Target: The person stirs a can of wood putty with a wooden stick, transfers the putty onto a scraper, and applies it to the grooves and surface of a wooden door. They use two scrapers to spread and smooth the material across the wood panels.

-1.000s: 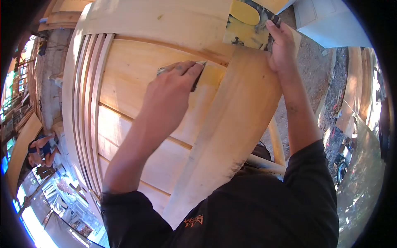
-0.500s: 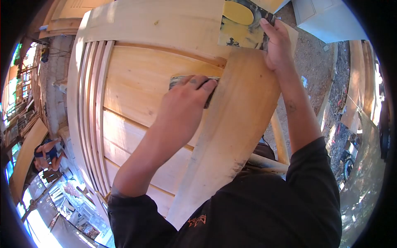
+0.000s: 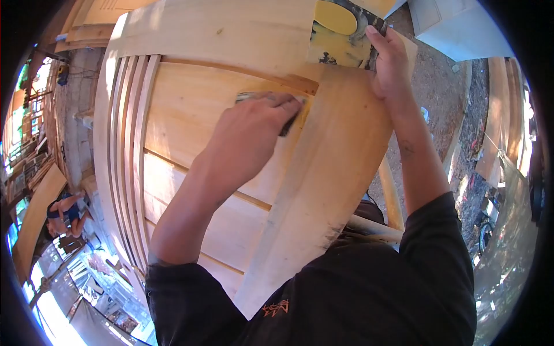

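We are seeing no readable text; small orange emblem [image 3: 276, 308] showing on black shirt [image 3: 375, 288], lower centre of frame.

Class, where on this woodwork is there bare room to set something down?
The wide plank beside the right forearm, and the far plank left of the paste-smeared board. Crowded: around the left hand with its scraper.
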Available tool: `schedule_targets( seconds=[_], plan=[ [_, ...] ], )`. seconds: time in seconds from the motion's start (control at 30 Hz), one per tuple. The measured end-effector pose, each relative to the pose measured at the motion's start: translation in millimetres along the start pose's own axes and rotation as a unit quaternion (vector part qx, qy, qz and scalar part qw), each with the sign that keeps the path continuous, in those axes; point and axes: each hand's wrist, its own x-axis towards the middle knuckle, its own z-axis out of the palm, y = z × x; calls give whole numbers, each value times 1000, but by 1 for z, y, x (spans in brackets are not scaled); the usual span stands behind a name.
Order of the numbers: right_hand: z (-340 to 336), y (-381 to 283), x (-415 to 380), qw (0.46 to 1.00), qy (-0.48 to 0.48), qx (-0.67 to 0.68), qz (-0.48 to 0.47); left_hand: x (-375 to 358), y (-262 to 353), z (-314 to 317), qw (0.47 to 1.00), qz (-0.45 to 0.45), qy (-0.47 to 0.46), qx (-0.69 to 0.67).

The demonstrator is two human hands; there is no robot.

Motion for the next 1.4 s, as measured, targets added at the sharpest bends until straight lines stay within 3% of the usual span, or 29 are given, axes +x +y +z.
schedule_targets(
  seconds=[0.07,0.37,0.47,0.5,0.6,0.7,0.8,1.1,1.3,1.4],
  plan=[
    [-1,-1,0,1000,-5,17,11,-1,0,4,999,46,-15,23],
    [20,-13,-8,1000,1,19,3,-70,2,-8,978,53,-195,45],
    [21,-13,-7,1000,-14,-9,-7,-61,-2,-22,972,26,-222,70],
    [17,-12,-6,999,-22,-21,-10,-50,1,-29,987,-3,-154,49],
    [12,-12,-3,999,-33,-2,13,-9,-13,-19,995,51,-50,67],
    [17,-13,-6,999,-7,-41,-12,5,-6,-10,993,57,-81,66],
    [17,-14,-8,999,-1,-39,-4,-3,-4,-23,979,54,-184,67],
    [20,-14,-5,999,0,-41,-5,20,-10,-24,989,52,-119,75],
    [18,-10,-3,1000,-9,-9,-24,-14,-9,-24,974,62,-211,61],
    [18,-13,-4,1000,-18,-13,-14,-12,-16,-30,983,68,-166,39]
  ],
)
